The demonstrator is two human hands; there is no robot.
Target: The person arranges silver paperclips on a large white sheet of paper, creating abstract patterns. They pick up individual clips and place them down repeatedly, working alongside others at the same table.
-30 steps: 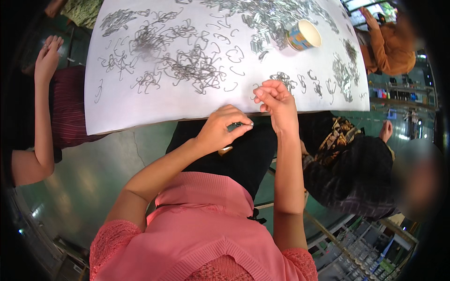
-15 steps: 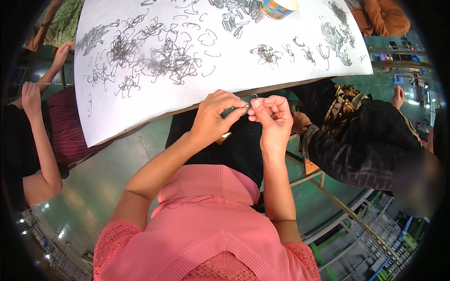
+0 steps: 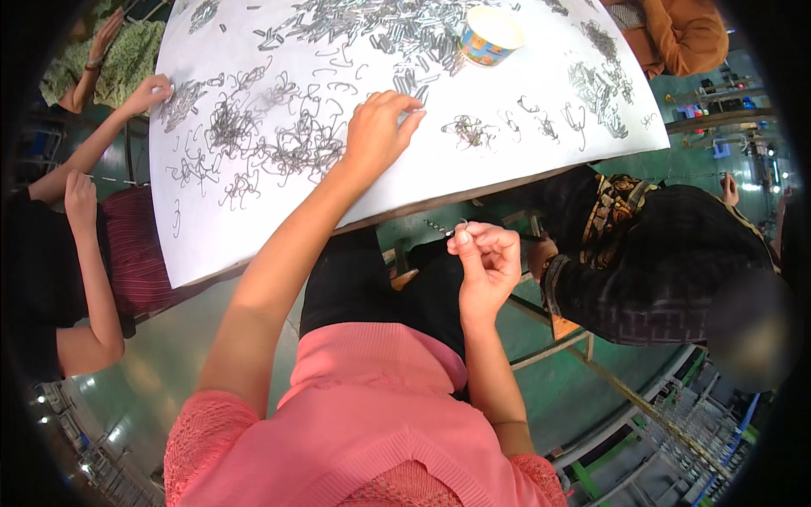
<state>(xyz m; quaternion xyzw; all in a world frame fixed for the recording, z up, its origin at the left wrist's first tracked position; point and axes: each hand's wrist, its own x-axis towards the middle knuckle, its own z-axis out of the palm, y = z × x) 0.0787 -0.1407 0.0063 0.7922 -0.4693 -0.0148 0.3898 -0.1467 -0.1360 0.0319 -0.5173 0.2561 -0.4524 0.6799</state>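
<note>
My left hand (image 3: 378, 135) reaches over the white tabletop, palm down. Its thumb and index finger stretch to the right, a little apart, just below some short grey metal pieces (image 3: 410, 83). Nothing shows between those fingers. In front of the table edge, my right hand (image 3: 488, 258) is raised, thumb and index finger pinched on a small wire hook (image 3: 463, 222) whose tip pokes out above. A short twisted dark strand (image 3: 436, 227) sticks out to the left of this pinch. Bent wire hooks (image 3: 296, 148) lie in a tangled spread left of my left hand.
A patterned paper tub (image 3: 485, 52) stands among the metal pieces. Smaller hook piles (image 3: 470, 132) lie on the right of the white table (image 3: 355, 203). Another person's hand (image 3: 150, 93) touches the left edge. A person in dark clothes (image 3: 650, 245) sits close at my right.
My left hand has left my right hand and moved up over the table to the metal pieces. My right hand has dropped slightly, still pinching the hook.
</note>
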